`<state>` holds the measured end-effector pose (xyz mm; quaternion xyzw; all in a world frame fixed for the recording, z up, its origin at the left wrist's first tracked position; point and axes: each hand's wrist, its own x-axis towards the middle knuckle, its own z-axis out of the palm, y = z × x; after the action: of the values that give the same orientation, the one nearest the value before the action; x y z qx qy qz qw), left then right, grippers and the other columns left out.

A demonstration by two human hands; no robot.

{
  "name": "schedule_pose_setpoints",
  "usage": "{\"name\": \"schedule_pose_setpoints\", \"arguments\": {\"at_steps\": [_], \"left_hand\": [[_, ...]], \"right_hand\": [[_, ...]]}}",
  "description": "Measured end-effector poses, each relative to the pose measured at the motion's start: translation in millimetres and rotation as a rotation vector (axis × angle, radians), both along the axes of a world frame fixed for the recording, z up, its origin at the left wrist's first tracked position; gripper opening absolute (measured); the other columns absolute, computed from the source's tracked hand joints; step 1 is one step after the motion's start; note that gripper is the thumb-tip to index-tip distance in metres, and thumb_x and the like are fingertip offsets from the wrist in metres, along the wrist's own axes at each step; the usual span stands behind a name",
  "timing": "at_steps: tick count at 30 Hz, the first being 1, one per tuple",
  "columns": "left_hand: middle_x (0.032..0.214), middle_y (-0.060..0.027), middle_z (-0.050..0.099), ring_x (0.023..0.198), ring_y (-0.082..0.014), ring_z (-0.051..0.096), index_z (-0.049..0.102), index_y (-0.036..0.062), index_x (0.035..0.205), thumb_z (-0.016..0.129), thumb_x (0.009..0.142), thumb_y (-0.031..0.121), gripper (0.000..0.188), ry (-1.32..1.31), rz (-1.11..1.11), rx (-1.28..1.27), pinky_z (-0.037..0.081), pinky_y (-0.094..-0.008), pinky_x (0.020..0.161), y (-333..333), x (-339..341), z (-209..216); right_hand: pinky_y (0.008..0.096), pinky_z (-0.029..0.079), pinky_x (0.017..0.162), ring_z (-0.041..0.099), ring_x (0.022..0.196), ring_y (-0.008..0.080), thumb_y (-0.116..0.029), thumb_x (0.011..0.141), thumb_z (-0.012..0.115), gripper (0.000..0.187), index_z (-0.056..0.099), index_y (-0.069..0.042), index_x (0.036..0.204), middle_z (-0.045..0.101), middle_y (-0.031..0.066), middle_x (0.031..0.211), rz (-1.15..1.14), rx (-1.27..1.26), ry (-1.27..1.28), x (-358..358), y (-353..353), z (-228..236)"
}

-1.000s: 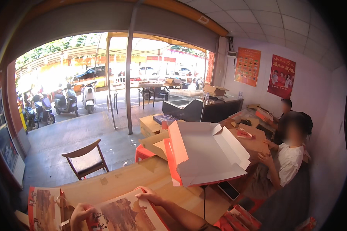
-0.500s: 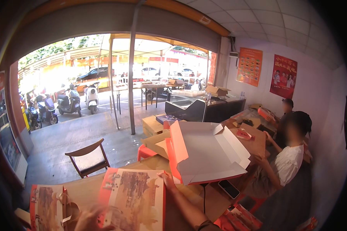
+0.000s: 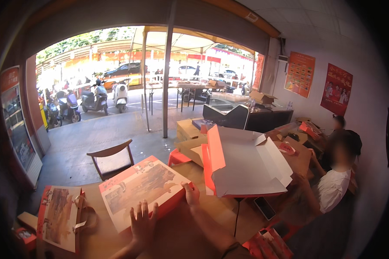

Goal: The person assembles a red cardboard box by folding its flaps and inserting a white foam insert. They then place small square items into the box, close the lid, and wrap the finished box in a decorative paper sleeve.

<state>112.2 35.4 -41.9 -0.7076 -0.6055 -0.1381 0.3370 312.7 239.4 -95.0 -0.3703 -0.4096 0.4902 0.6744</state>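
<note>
A flat gift box (image 3: 145, 187) with a tan landscape print and red sides lies at a slant on the wooden table. My right hand (image 3: 191, 195) grips its right corner, the thumb on the printed top. My left hand (image 3: 143, 222) has its fingers spread against the box's near edge. To the left of the box lies a paper bag (image 3: 58, 218) with a similar print and ribbon handles. Beyond my right hand stands a large opened box (image 3: 244, 159), white inside and red outside, its flaps up.
A phone (image 3: 265, 209) lies at the table's right, near a dark cable. Red packages (image 3: 270, 246) sit at the lower right. A wooden chair (image 3: 112, 159) stands across the table. A person in a white top (image 3: 335, 187) handles a brown board at right.
The gift box has turned and shifted away from me, showing its red near side. My left hand has moved right onto its near edge. The view has swung slightly left and down.
</note>
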Motion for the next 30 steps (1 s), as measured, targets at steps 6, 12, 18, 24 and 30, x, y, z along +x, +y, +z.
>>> {"name": "schedule_pose_setpoints", "arguments": {"at_steps": [6, 12, 18, 24, 30], "left_hand": [[0.122, -0.0134, 0.068, 0.112, -0.034, 0.066, 0.065, 0.0085, 0.128, 0.071, 0.082, 0.022, 0.048, -0.156, -0.156, 0.111, 0.054, -0.0495, 0.093, -0.9, -50.8, 44.0], [0.114, -0.0099, 0.075, 0.107, -0.0331, 0.072, 0.067, 0.0089, 0.118, 0.081, 0.062, 0.02, 0.059, -0.359, -0.311, 0.031, 0.055, -0.0496, 0.093, -31.3, -106.3, 129.0], [0.109, -0.0075, 0.076, 0.107, -0.032, 0.072, 0.068, 0.0099, 0.115, 0.083, 0.062, 0.017, 0.055, -0.34, -0.411, -0.023, 0.055, -0.0475, 0.095, -31.9, -116.7, 157.3], [0.122, -0.0134, 0.071, 0.113, -0.0353, 0.07, 0.062, 0.005, 0.13, 0.087, 0.064, 0.023, 0.072, -0.259, -0.448, -0.135, 0.056, -0.0503, 0.098, -34.2, -78.8, 193.3], [0.12, -0.0151, 0.073, 0.11, -0.0348, 0.073, 0.063, 0.0041, 0.13, 0.09, 0.067, 0.029, 0.073, -0.262, -0.618, -0.108, 0.06, -0.0463, 0.092, -13.4, -36.4, 200.6]], "right_hand": [[0.0308, 0.056, 0.095, 0.064, 0.115, 0.0161, -0.028, 0.096, 0.082, 0.064, 0.058, -0.002, 0.149, 0.064, 0.0105, 0.137, 0.187, 0.13, -0.135, -11.6, -66.3, 80.7], [0.0516, 0.043, 0.12, 0.043, 0.151, 0.0356, -0.066, 0.07, 0.095, 0.13, 0.03, -0.007, 0.167, 0.034, 0.0179, 0.168, -0.007, 0.951, -0.735, -0.5, -76.4, 105.0], [0.0518, 0.041, 0.12, 0.048, 0.147, 0.041, -0.054, 0.066, 0.098, 0.124, 0.038, -0.004, 0.162, 0.048, 0.0215, 0.156, 0.304, 0.927, -0.568, -12.2, -81.0, 119.3], [0.051, 0.048, 0.106, 0.059, 0.127, 0.0384, -0.061, 0.061, 0.097, 0.107, 0.057, -0.002, 0.141, 0.06, 0.0189, 0.136, 0.045, 0.985, -0.636, -15.2, -97.1, 133.6], [0.0506, 0.052, 0.102, 0.063, 0.121, 0.0384, -0.062, 0.061, 0.097, 0.107, 0.059, -0.001, 0.141, 0.064, 0.0186, 0.129, -0.089, 0.958, -0.658, -11.3, -129.0, 153.9]]}}
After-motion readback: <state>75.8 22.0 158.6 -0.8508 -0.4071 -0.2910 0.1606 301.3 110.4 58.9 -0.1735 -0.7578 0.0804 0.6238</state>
